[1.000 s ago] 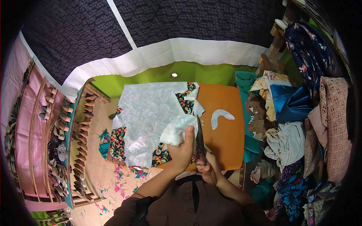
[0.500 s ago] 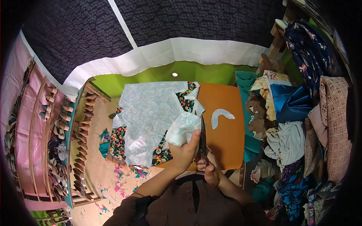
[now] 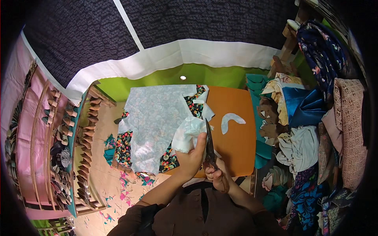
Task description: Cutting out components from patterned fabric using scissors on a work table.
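Note:
My left hand pinches a bunched piece of white fabric, with its thumb on the near side. In my right hand is a pair of dark scissors, blades pointing away from me along the fabric's right edge. The blades look close together. Beneath and beyond my hands lies a large pale sheet of fabric, with black floral fabric showing at its cut-out edges. To the right, a curved white cut piece rests on the orange tabletop.
Piles of cloth crowd the right side. A rack of shoe-shaped forms stands on the left. Coloured scraps litter the floor at the near left. A dark patterned curtain with a white border hangs ahead.
The white fabric and my left thumb have shifted slightly left. The scissor blades have tilted a little to the left, and a small white bit now shows right of them.

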### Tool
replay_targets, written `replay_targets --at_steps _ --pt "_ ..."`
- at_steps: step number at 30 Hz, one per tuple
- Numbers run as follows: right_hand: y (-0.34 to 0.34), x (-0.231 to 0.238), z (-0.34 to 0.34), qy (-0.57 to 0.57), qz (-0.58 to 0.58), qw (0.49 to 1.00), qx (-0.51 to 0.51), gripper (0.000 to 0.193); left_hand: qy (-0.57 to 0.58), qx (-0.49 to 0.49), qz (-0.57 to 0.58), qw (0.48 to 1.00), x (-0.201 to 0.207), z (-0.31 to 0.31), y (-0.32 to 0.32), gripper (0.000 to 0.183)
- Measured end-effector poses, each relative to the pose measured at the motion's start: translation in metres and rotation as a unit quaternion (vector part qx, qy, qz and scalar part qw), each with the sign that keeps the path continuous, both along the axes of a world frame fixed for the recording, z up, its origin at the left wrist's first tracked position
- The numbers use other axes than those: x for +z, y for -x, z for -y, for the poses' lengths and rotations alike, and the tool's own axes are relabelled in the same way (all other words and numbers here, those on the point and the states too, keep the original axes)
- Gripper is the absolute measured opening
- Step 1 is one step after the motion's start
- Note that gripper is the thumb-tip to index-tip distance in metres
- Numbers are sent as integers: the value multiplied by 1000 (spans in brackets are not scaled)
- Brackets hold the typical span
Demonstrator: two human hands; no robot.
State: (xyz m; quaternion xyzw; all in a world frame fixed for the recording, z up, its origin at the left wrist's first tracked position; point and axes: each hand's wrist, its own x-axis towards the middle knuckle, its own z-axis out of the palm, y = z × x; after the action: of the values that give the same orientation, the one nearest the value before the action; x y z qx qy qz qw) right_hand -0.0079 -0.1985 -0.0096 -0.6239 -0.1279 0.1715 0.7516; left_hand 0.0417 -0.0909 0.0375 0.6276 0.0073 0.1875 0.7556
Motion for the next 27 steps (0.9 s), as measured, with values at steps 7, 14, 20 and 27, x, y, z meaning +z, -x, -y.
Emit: replay_targets --at_steps 7,14,20,27 --pt "-3 3 1 -70 -15 997 -4 83 -40 -21 2 999 -4 -2 0 14" --pt "-1 7 0 -89 -57 994 14 84 -42 -20 26 999 -1 -1 -1 13" --pt "-5 6 3 -59 -25 998 2 79 -33 -25 4 999 2 -2 -1 12" --pt "-7 14 7 13 -3 1000 -16 74 -46 -16 -8 999 4 -5 -2 12"
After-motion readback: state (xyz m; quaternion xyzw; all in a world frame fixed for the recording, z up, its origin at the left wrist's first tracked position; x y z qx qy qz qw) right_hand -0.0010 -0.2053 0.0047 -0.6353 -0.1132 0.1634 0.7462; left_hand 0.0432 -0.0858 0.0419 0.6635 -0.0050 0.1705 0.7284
